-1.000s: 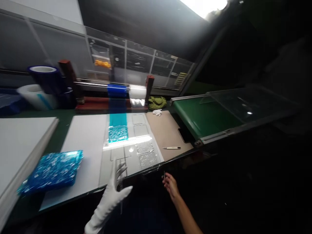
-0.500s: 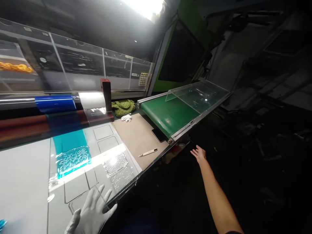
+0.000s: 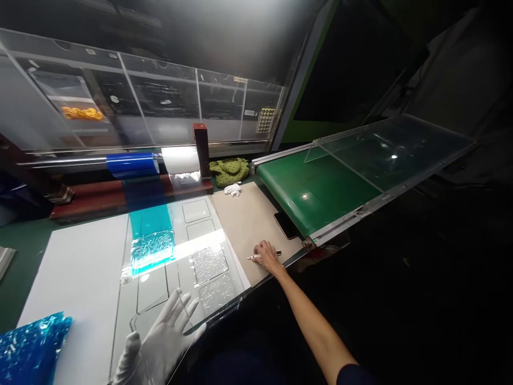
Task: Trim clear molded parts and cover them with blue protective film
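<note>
My right hand is bare and closes over a white pen lying on a beige board. The pen's tip sticks out to the left of my fingers. My left hand wears a white glove, and its fingers are spread apart above the near edge of a clear film sheet. That sheet lies on a white board and carries crinkled patches. Nothing is held in my left hand.
A black phone lies beside a green conveyor belt with a clear cover. At the back are a blue film roll, a green cloth and a white glove. A crinkled blue package sits lower left.
My right hand has moved from the dark area beside the bench onto the pen and closed over it. The view has swung right, so the blue package sits further left.
</note>
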A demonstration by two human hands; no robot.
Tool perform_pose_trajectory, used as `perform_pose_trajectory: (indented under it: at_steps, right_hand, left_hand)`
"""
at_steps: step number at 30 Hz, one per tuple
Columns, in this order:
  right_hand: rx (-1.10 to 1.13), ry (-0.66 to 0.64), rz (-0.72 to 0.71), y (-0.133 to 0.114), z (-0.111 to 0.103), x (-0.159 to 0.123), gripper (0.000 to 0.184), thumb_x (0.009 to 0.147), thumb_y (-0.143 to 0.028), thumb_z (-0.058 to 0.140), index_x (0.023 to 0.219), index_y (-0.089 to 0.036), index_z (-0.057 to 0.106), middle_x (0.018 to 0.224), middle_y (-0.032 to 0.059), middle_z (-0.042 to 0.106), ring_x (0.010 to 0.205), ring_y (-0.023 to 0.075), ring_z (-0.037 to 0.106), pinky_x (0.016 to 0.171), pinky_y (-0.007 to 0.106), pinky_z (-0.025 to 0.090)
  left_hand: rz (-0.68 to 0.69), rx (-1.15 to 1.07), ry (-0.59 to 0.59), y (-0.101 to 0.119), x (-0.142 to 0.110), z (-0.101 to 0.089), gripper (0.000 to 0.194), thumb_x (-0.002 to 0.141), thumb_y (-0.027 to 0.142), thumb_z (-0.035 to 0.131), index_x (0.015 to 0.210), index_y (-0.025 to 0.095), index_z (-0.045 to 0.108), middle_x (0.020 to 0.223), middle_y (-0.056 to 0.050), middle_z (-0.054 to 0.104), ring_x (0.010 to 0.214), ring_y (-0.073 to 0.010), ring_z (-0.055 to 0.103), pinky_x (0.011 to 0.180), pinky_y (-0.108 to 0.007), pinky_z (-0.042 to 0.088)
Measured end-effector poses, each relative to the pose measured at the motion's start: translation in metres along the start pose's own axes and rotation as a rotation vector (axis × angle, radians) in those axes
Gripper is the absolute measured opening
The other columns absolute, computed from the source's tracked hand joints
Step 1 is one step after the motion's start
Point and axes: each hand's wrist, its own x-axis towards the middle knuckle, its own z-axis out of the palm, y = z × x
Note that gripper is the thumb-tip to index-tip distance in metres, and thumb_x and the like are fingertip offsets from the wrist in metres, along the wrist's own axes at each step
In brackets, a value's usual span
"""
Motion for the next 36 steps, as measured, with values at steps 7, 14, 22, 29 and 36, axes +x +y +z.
perform_pose_trajectory:
  at_steps: [7,14,22,29,36]
  right_hand:
    - [0.091,-0.137,-0.043,-0.026,-0.016,-0.003,0.031,0.096,-0.033,0.023,0.095,-0.02,0.051,0.065,-0.003,0.049,0.059,0.0125,0.046,0.06,0.024,0.037]
    - [0.642,-0.601,-0.211,-0.125,-0.075,-0.081,0.038,0.095,-0.047,0.033,0.089,-0.017,0.055,0.066,-0.0035,0.045,0.056,0.0075,0.038,0.052,0.02,0.03]
    - [0.506,-0.581,-0.212,-0.14,-0.076,-0.098,0.064,0.037,-0.049,0.087,0.075,-0.021,0.042,0.063,-0.0095,0.035,0.054,0.0054,0.027,0.043,0.018,0.022]
    - [0.442,-0.492,-0.262,-0.142,-0.069,-0.099,0.072,0.03,-0.055,0.085,0.067,-0.023,0.032,0.063,-0.009,0.035,0.056,0.006,0.026,0.046,0.021,0.023]
    - [0.43,-0.5,-0.244,-0.144,-0.068,-0.102,0.067,0.039,-0.057,0.083,0.064,-0.022,0.031,0.062,-0.0083,0.035,0.055,0.0067,0.027,0.047,0.021,0.024]
  left_hand:
    - [0.161,1.045,0.188,0.011,0.017,0.046,0.104,0.058,0.057,0.071,0.144,0.035,0.016,0.147,-0.006,0.028,0.133,-0.0389,0.026,0.109,-0.058,0.025]
    - [0.428,1.857,0.06,0.024,0.03,0.105,0.117,0.053,0.048,0.075,0.146,0.027,0.007,0.144,-0.015,0.028,0.129,-0.0443,0.03,0.102,-0.062,0.033]
    - [0.312,1.868,-0.06,0.023,0.035,0.122,0.115,0.057,0.057,0.072,0.146,0.026,0.006,0.146,-0.016,0.021,0.132,-0.0426,0.025,0.103,-0.059,0.034]
    - [0.28,1.812,-0.127,0.027,0.036,0.13,0.115,0.057,0.051,0.073,0.146,0.025,0.005,0.146,-0.016,0.022,0.132,-0.0419,0.026,0.104,-0.059,0.033]
    - [0.327,1.798,-0.217,0.033,0.041,0.139,0.116,0.054,0.051,0.075,0.146,0.024,0.009,0.142,-0.016,0.028,0.128,-0.0415,0.032,0.105,-0.054,0.034]
